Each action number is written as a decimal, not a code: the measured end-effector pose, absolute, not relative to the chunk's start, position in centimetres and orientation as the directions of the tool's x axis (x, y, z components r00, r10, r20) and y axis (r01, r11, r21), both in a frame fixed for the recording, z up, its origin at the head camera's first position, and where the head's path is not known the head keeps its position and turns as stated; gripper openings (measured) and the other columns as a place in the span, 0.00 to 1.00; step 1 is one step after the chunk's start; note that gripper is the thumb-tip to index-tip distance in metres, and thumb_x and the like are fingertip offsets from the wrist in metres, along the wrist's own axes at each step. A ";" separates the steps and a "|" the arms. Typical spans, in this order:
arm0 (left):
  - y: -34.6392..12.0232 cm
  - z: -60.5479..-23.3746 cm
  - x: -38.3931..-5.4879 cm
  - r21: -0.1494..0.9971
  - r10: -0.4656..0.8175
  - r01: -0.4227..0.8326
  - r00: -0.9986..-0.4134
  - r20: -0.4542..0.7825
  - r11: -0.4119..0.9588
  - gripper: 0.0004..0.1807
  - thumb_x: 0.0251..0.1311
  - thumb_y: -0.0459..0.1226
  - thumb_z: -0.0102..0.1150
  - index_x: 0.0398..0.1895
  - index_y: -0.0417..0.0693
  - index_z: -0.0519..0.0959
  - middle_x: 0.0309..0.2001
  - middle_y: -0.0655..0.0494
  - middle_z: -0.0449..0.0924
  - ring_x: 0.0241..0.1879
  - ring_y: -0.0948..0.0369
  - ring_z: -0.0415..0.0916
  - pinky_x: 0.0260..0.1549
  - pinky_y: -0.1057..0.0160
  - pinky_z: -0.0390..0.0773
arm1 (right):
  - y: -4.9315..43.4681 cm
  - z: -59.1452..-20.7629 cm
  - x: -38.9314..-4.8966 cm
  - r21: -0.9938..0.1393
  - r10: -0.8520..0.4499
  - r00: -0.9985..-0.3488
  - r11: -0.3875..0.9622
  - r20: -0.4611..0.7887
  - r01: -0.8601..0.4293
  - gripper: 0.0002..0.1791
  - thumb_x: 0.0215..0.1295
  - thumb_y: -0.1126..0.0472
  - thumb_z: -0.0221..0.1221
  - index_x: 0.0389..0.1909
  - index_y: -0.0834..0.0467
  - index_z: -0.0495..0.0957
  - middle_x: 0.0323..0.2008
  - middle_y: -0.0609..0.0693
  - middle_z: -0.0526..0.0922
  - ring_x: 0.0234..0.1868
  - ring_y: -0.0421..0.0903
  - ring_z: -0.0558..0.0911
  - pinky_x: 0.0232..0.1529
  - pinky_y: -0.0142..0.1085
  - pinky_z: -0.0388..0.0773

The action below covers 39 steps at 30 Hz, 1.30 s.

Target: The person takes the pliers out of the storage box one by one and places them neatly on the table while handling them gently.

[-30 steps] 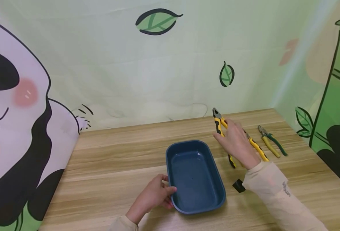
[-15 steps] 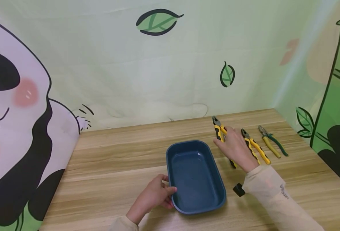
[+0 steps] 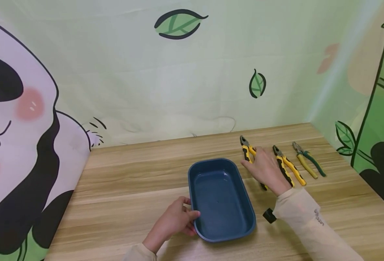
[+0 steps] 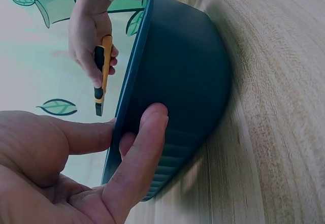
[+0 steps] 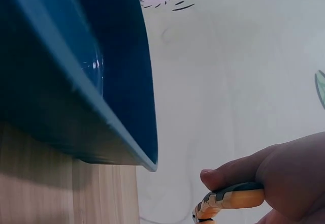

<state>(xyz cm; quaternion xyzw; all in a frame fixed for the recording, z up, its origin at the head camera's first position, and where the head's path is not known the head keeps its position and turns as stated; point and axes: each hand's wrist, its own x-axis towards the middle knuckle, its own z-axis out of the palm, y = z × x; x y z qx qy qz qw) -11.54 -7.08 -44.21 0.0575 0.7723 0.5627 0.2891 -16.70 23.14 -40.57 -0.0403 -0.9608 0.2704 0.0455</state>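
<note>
My left hand (image 3: 175, 219) pinches the left rim of a dark blue rectangular tray (image 3: 222, 199), thumb over the edge and fingers outside. In the left wrist view, these fingers (image 4: 144, 148) press against the tray's wall (image 4: 183, 56). To the tray's right, my right hand (image 3: 267, 168) grips a pair of pliers (image 3: 246, 153) by its yellow and black handles. Its grey nose points toward the back wall, and the hand covers much of the handles. The right wrist view shows the thumb (image 5: 223, 178) laid along a handle (image 5: 244, 197).
Right of my right hand lie a second pair of yellow and black pliers (image 3: 294, 169) and a pair with yellow and green handles (image 3: 306, 166). A small black block (image 3: 269, 216) sits at my right cuff. A printed cloth backdrop (image 3: 140, 79) stands behind the wooden table (image 3: 130, 174).
My right hand has lowered the pliers and drawn them slightly toward me, uncovering the nose of the second yellow and black pair. The left hand and tray stay in place.
</note>
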 end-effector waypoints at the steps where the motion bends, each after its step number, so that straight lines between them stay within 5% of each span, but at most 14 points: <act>1: -7.1 -44.2 -11.5 0.902 0.414 -0.237 -0.826 -0.382 0.360 0.26 0.70 0.29 0.62 0.64 0.26 0.62 0.36 0.39 0.80 0.22 0.57 0.82 0.23 0.58 0.89 | 23.2 -40.6 -16.7 -0.524 0.102 -0.993 0.850 0.062 0.055 0.39 0.73 0.53 0.64 0.68 0.80 0.63 0.50 0.72 0.77 0.36 0.59 0.76 0.31 0.45 0.72; 8: -7.1 -44.1 -11.5 0.904 0.418 -0.238 -0.825 -0.380 0.354 0.26 0.70 0.29 0.62 0.63 0.26 0.63 0.35 0.39 0.80 0.21 0.57 0.82 0.22 0.58 0.89 | 23.3 -41.2 -16.8 -0.517 0.096 -0.995 0.853 0.012 0.076 0.38 0.74 0.52 0.62 0.68 0.79 0.62 0.46 0.70 0.77 0.37 0.58 0.76 0.31 0.45 0.74; 13: -7.1 -44.1 -11.5 0.908 0.420 -0.237 -0.826 -0.376 0.346 0.25 0.70 0.28 0.62 0.62 0.26 0.63 0.35 0.39 0.80 0.21 0.57 0.82 0.22 0.58 0.89 | 23.2 -41.4 -16.9 -0.524 0.092 -0.996 0.847 -0.010 0.084 0.40 0.75 0.52 0.61 0.70 0.80 0.60 0.56 0.76 0.75 0.44 0.63 0.78 0.39 0.51 0.79; 21: -7.0 -44.1 -11.5 0.905 0.415 -0.239 -0.827 -0.379 0.351 0.25 0.70 0.28 0.62 0.62 0.26 0.63 0.34 0.39 0.80 0.21 0.57 0.82 0.22 0.58 0.89 | 23.2 -42.0 -17.3 -0.529 0.094 -0.995 0.842 -0.041 0.102 0.39 0.74 0.52 0.61 0.67 0.81 0.63 0.52 0.74 0.76 0.43 0.60 0.74 0.40 0.49 0.76; 31: -7.0 -44.2 -11.6 0.903 0.410 -0.244 -0.827 -0.384 0.353 0.24 0.70 0.28 0.62 0.61 0.26 0.63 0.35 0.39 0.80 0.21 0.57 0.82 0.22 0.58 0.89 | 23.4 -42.9 -17.6 -0.569 0.080 -0.993 0.814 -0.087 0.115 0.44 0.73 0.54 0.62 0.70 0.84 0.55 0.32 0.66 0.76 0.16 0.43 0.64 0.17 0.33 0.65; 39: -7.0 -44.1 -11.6 0.903 0.413 -0.238 -0.827 -0.381 0.357 0.24 0.70 0.28 0.62 0.62 0.26 0.63 0.34 0.39 0.81 0.21 0.57 0.82 0.22 0.58 0.89 | 23.4 -43.3 -17.8 -0.582 0.071 -0.993 0.805 -0.096 0.114 0.45 0.73 0.53 0.63 0.70 0.84 0.54 0.15 0.48 0.65 0.12 0.40 0.61 0.14 0.30 0.62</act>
